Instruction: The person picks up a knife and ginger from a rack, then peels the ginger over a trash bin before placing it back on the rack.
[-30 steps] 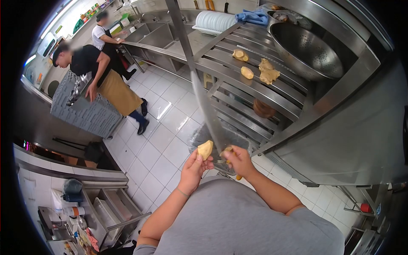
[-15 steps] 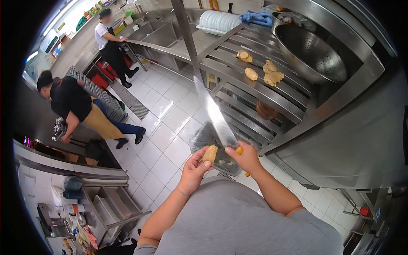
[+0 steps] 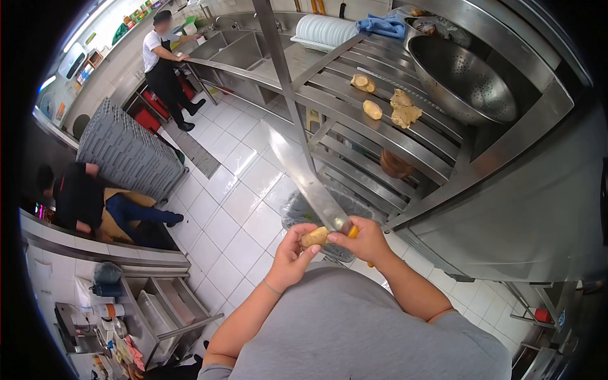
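In my left hand (image 3: 288,263) is a piece of ginger (image 3: 315,237), pinched between thumb and fingers, with pale peeled patches and some tan skin. My right hand (image 3: 370,240) grips a large knife (image 3: 301,174) by its yellow handle. The long, broad blade points up and away to the left, its heel close beside the ginger. Below both hands stands a bin lined with clear plastic (image 3: 296,209), partly hidden by the knife and hands. Three ginger pieces (image 3: 405,111) lie on the slatted metal shelf (image 3: 354,130) ahead of me.
A steel colander (image 3: 462,79) and a blue cloth (image 3: 383,25) sit on the shelf. White plates (image 3: 326,31) are racked near the sink (image 3: 244,50). One person (image 3: 166,73) stands at the sink; another person (image 3: 85,196) bends at the left beside stacked grey trays (image 3: 123,152).
The ginger has turned from upright to lying sideways in my left hand. The knife has swung left, its heel nearer the ginger. The person at left has moved further left and bent down.
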A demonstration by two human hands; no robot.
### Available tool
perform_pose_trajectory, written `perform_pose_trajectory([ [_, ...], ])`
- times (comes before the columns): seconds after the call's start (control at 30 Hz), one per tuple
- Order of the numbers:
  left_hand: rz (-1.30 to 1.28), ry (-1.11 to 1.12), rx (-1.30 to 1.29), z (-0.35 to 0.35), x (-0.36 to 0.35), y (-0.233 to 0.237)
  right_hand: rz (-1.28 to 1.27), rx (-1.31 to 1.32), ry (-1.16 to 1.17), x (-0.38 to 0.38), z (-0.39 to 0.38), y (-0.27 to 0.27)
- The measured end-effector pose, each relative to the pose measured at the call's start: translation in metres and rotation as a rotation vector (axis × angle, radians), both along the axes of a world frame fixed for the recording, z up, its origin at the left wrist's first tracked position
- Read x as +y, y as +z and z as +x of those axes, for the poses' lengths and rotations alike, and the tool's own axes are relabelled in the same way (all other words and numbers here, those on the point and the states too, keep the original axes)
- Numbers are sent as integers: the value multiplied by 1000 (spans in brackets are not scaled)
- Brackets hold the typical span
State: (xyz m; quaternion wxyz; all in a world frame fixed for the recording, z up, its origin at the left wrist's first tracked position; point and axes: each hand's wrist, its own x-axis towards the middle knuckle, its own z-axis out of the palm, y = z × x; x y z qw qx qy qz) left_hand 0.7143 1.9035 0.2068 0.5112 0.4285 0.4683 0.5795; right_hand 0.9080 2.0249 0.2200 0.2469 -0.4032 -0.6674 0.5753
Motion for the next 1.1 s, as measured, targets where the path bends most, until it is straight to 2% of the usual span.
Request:
perform_pose_trajectory([
  [0.23,77,81,187,5,3,11,37,20,-13,0,4,2],
  [0.57,43,96,223,10,5,15,89,54,-19,3,8,-4],
  [0.67,-9,90,195,12,5,15,132,-16,12,8,11,-11],
  [0.73,-36,84,192,11,6,10,249,-66,43,10,9,-18],
  [0.87,-25,125,209,15,8,12,238,-124,0,6,7,-10],
  [0.93,-15,202,316,18,10,13,362,-207,-82,3,6,-11],
  [1.1,12,238,475,19,11,16,413,-223,-82,6,7,-15],
])
